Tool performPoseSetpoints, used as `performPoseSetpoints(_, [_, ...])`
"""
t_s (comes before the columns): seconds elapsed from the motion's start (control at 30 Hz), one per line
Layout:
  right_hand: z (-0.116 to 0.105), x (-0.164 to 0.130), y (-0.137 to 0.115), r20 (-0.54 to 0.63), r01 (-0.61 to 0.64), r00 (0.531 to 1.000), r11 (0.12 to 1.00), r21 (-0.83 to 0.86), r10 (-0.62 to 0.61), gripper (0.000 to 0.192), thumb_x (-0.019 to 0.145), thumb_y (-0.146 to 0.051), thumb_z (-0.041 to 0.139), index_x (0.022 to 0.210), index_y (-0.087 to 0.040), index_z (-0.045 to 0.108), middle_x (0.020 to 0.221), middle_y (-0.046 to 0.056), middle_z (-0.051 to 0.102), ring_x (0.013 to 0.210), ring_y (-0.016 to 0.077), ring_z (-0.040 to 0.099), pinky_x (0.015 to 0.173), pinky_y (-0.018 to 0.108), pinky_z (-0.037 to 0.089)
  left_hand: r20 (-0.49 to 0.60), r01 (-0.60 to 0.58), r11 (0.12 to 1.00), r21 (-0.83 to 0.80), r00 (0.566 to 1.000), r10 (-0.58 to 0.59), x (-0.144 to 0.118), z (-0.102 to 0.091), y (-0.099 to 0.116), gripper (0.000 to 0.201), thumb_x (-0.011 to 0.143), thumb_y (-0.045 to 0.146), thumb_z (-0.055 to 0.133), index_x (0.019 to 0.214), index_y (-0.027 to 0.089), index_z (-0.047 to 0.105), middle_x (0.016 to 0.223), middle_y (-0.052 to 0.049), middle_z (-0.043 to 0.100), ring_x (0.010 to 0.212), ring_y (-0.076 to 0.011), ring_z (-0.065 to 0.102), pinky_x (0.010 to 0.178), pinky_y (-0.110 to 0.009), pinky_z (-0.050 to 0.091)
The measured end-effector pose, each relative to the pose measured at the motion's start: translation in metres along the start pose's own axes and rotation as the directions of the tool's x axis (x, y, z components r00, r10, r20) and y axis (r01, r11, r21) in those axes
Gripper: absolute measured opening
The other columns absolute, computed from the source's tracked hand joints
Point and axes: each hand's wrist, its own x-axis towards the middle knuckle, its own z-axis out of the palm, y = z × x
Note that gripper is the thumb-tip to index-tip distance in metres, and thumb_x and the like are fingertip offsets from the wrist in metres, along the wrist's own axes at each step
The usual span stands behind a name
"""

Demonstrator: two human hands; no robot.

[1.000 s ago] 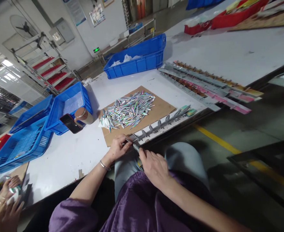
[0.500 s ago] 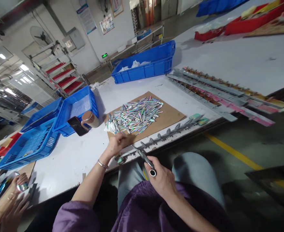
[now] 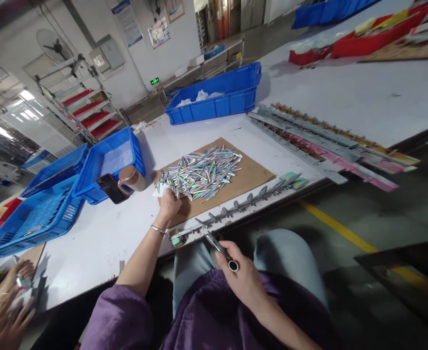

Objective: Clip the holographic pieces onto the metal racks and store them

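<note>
I have the left hand (image 3: pixel 170 204) at the near left edge of the pile of silvery slivers (image 3: pixel 206 170), its fingers bent down among the closest pieces; the fingertips are hidden, so I cannot tell whether they have pinched one. The right hand (image 3: pixel 241 270) is closed around a dark tool (image 3: pixel 219 250) with a round end; it hangs just off the near edge of the surface (image 3: pixel 100 243), the tool's tip pointing up and left toward the strip (image 3: pixel 237 208), though I cannot tell whether they touch.

The relation that matters to me is between pile and strip; the pile sits on the cardboard (image 3: pixel 255 170), on the far side of the strip, with its slivers lying at all angles; the strip's long axis follows the near edge, slanting away to the right, with a green block (image 3: pixel 176 239) at its left end and another (image 3: pixel 296 180) at its right. The left hand is nearer the pile; the right is nearer the strip, close to its left end.

A white scrap (image 3: pixel 160 191) lies just beside the left fingers, the closest clutter to them; the mug (image 3: pixel 133 181) and phone (image 3: pixel 112 188) stand left of the cardboard; a blue tub (image 3: pixel 214 112) is beyond it, and metal bars (image 3: pixel 330 146) lie to the right, partly past the near edge; a co-worker's hands (image 3: pixel 19 296) are well apart, at the lower left.
</note>
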Motion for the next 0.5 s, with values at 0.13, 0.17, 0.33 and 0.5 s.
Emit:
performPoseSetpoints(0.13, [0.012, -0.004, -0.006, 0.188, -0.314, 0.949, 0.727, 0.611, 0.252, 0.037, 0.082, -0.055, 0.071, 0.094, -0.021, 0.059, 0.063, -0.002, 0.061, 0.054, 0.0128, 0.053, 0.052, 0.024, 0.041, 0.117, 0.048, 0.981, -0.187, 0.993, -0.026, -0.023, -0.017, -0.004, 0.018, 0.084, 0.019, 0.060, 0.100, 0.016, 0.053, 0.057, 0.005, 0.058, 0.047, -0.0119, 0.056, 0.053, -0.024, 0.047])
performPoseSetpoints(0.17, [0.014, -0.003, -0.007, 0.270, -0.416, 0.906, 0.568, 0.710, 0.327, 0.038, 0.078, -0.051, 0.077, 0.090, -0.021, 0.058, 0.064, -0.002, 0.060, 0.052, 0.0108, 0.050, 0.047, 0.021, 0.035, 0.157, 0.051, 0.959, -0.279, 0.988, -0.007, -0.031, -0.022, -0.004, 0.017, 0.086, 0.024, 0.060, 0.099, 0.016, 0.053, 0.060, 0.003, 0.060, 0.051, -0.0116, 0.058, 0.055, -0.024, 0.049])
performPoseSetpoints(0.33, [0.025, 0.004, -0.001, 0.716, -0.696, 0.607, -0.203, 0.689, 0.346, 0.026, 0.080, -0.031, 0.078, 0.086, -0.016, 0.058, 0.065, -0.004, 0.056, 0.047, 0.0039, 0.046, 0.041, 0.014, 0.031, 0.266, 0.014, 0.803, -0.596, 0.947, 0.182, -0.076, -0.034, -0.008, 0.040, 0.086, 0.053, 0.069, 0.099, 0.017, 0.057, 0.077, -0.002, 0.068, 0.067, -0.0139, 0.066, 0.069, -0.029, 0.055])
performPoseSetpoints(0.5, [0.038, 0.003, 0.009, 0.755, -0.701, 0.649, -0.313, 0.641, 0.091, 0.022, 0.090, -0.029, 0.068, 0.104, -0.014, 0.061, 0.066, -0.008, 0.054, 0.050, 0.0031, 0.051, 0.050, 0.014, 0.040, 0.250, -0.297, 0.875, -0.382, 0.879, 0.407, -0.095, -0.029, -0.013, 0.034, 0.091, 0.049, 0.067, 0.090, 0.015, 0.068, 0.089, -0.006, 0.070, 0.081, -0.0150, 0.065, 0.078, -0.028, 0.052])
